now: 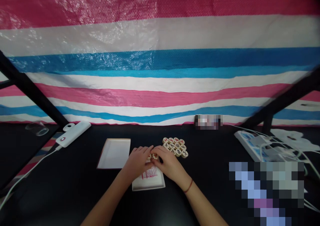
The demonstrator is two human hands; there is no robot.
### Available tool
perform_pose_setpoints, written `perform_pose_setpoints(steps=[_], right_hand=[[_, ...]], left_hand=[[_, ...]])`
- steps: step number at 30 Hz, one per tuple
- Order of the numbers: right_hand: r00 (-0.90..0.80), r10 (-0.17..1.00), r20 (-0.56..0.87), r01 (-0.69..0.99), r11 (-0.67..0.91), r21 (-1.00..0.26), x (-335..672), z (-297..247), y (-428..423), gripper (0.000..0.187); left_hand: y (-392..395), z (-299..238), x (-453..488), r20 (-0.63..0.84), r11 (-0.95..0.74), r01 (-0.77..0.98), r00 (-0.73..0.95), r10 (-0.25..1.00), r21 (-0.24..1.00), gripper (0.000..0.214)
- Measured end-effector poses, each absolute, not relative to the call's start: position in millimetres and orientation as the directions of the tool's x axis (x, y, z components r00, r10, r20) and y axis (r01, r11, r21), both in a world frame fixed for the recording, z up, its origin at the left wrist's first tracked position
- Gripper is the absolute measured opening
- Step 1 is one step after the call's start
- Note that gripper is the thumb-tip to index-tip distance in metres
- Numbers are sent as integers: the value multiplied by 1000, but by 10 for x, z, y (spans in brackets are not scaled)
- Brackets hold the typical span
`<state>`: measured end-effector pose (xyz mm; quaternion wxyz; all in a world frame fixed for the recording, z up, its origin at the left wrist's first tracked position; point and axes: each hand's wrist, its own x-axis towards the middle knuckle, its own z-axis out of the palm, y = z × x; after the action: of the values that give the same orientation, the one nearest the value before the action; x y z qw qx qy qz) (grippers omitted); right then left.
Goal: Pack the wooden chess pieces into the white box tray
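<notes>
Both my hands meet over a small white box (149,182) with red print, low in the middle of the black table. My left hand (138,161) curls its fingers over round wooden chess pieces (155,156) held between the two hands. My right hand (169,164) closes on the same pieces from the right; a red string circles its wrist. A cluster of several more round wooden pieces (176,146) with red and black characters lies just behind my right hand. A white box lid (115,153) lies flat to the left of my left hand.
A white power bank (73,133) with a cable lies at the back left, beside a clear glass (38,128). A white power strip (252,142) with tangled white cables fills the right. A striped pink, white and blue tarp (160,69) hangs behind. Black frame bars (30,89) slant down at both sides.
</notes>
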<state>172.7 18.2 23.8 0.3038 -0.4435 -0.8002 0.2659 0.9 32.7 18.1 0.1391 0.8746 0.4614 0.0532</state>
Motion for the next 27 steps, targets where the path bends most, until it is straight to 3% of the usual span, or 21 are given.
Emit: perform_pose_setpoints(steps=[15,27], right_hand=[[-410,848,337,565,526,-636,1791,160,154,23],[-410,841,354,630,542,-556,1757,129,149,10]], left_hand=[[348,167,78,-37,-530,810,555,831,250,22],[348,143,-47,24,-529,772,558,830,352,37]])
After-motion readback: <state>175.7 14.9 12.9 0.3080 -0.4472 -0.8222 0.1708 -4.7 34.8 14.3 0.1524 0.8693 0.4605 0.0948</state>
